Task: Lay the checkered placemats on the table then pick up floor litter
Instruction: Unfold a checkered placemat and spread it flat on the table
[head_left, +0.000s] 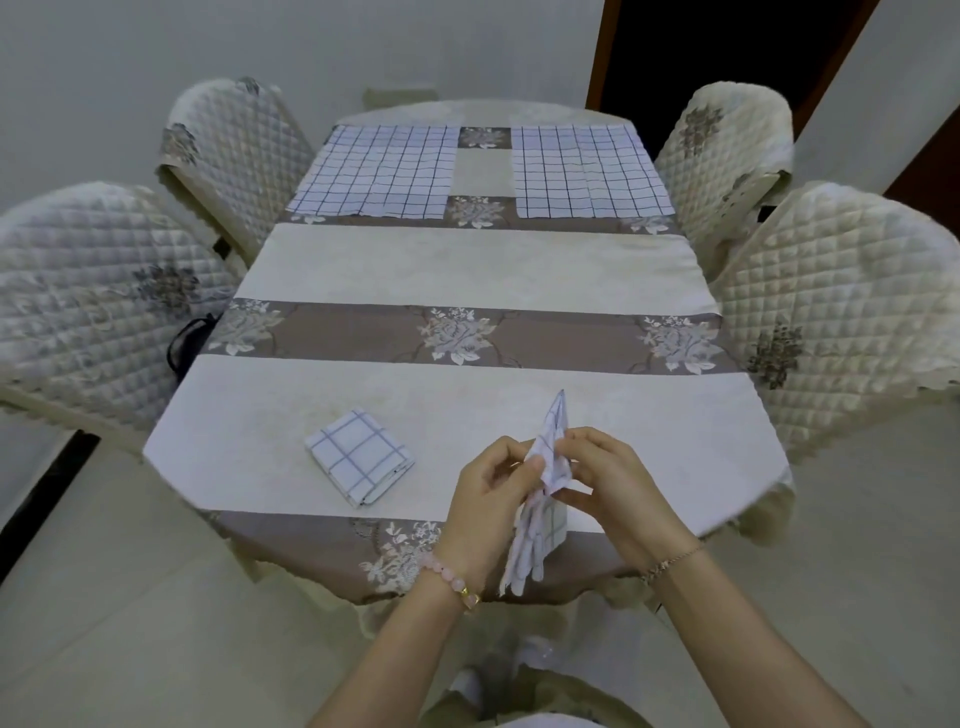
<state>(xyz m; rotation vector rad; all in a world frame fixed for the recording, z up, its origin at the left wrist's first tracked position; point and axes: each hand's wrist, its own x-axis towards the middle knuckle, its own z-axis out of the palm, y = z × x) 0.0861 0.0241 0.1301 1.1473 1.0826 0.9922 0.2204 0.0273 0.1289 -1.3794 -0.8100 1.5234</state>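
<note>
Fingers (501, 452) of the left hand (483, 499) curled onto one side of a folded checkered placemat (535, 551), and the right hand (613, 483) pinched its other side. They held it upright over the near edge of the table (467, 270). That 2-handed hold looked meant to part the layers and open the fold before spreading the cloth flat.

At the far end, the far-left placemat (374, 174) and the far-right placemat (587, 174) lay flat side by side, each set before one of the chairs (727, 150), apparently as place settings. A second folded placemat (358, 457) sat on the table just left of the hands, within easy reach and probably next in line. So roughly half the laying seemed done. No floor litter could be made out.
</note>
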